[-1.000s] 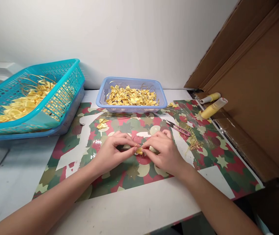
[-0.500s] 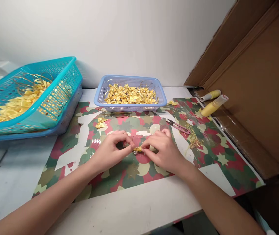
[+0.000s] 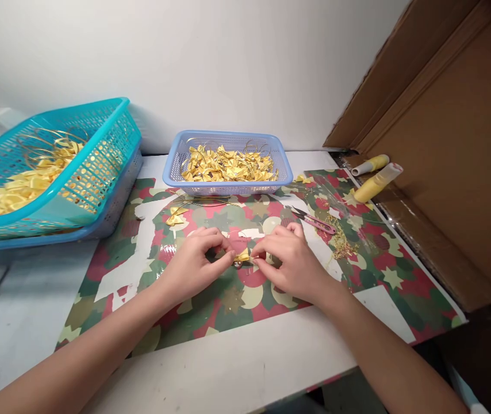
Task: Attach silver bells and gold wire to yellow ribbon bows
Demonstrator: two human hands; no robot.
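Note:
Between my two hands, just above the patterned sheet, is a small yellow ribbon bow [image 3: 242, 255] with a small shiny round piece, perhaps a bell, at its lower edge. My left hand [image 3: 200, 259] pinches the bow's left end between thumb and forefinger. From the other side, the thumb and forefinger of my right hand [image 3: 286, 259] are closed at the bow's right end, on what looks like a thin cord. Another yellow bow [image 3: 177, 216] with long gold cords lies on the sheet beyond my left hand. Pink-handled thread snips [image 3: 314, 221] rest beyond my right hand.
A blue basket [image 3: 228, 188] full of yellow bows stands at the back. To the left, a turquoise basket [image 3: 85, 187] holds more, stacked on a blue one. Cord scraps [image 3: 341, 241] lie right. Two yellow-wound tubes [image 3: 377, 183] sit by a cardboard wall [image 3: 444, 144].
The bow between my hands now shows more of its yellow face. My right fingers have drawn slightly right, away from my left ones. The view has shifted a little.

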